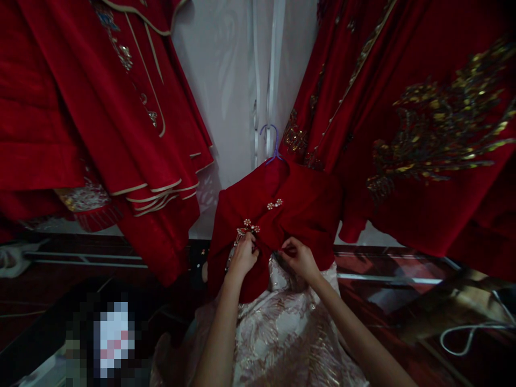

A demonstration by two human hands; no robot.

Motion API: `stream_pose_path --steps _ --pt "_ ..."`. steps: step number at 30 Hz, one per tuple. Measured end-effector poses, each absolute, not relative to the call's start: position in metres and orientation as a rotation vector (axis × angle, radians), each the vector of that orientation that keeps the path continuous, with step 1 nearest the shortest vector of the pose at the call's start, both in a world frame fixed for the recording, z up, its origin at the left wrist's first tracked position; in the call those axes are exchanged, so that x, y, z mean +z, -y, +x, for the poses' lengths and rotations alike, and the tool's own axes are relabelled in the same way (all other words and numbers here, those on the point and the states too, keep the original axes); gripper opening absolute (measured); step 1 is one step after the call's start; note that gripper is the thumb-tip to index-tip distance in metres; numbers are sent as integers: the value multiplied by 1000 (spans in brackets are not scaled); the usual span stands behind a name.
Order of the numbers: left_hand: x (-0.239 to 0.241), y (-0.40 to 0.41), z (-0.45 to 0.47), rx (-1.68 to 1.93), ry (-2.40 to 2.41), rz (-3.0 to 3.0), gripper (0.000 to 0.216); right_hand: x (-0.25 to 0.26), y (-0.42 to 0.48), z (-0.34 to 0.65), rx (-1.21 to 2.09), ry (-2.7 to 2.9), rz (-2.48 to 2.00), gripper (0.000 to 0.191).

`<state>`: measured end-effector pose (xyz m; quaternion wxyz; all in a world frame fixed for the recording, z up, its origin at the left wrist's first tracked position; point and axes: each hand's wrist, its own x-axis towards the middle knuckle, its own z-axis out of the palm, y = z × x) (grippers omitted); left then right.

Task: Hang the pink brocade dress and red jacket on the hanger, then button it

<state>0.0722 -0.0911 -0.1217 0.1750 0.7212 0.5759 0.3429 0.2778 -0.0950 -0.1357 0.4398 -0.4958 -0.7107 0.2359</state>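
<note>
A small red velvet jacket [298, 215] hangs on a blue hanger [274, 142] in front of me, with pearl button clasps [274, 204] down its front. My left hand [244, 255] is closed in a pinch on the jacket's front edge just below the lower clasp [249, 228]. My right hand [300, 258] is also closed, gripping the opposite front edge of the jacket. Below the jacket lies pale pink patterned fabric [282, 328], between my forearms.
Red embroidered garments hang on both sides: one with cream piping at the left [121, 107], one with gold embroidery at the right [435, 134]. A white wall and rail [266, 80] stand behind. A glossy dark floor [387, 290] and a white cable [467, 338] lie at the right.
</note>
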Motion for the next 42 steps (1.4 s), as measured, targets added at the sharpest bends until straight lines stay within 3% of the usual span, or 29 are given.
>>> stream_pose_path --steps 5,10,20,30,42 --pt "-123 87 70 1043 -1571 1910 25 -105 103 275 941 1587 -1147 24" --pt "-127 83 65 1011 -1527 1814 11 -75 107 252 1322 1600 -1019 32" --pt "-130 79 60 1067 -1209 1340 16 -106 86 219 733 1689 -1169 12" --pt "-113 91 54 1067 -1074 1084 38 -113 83 227 795 1673 -1166 14" --pt "-111 93 58 1111 -1097 996 38 -113 91 223 722 1593 -1198 17"
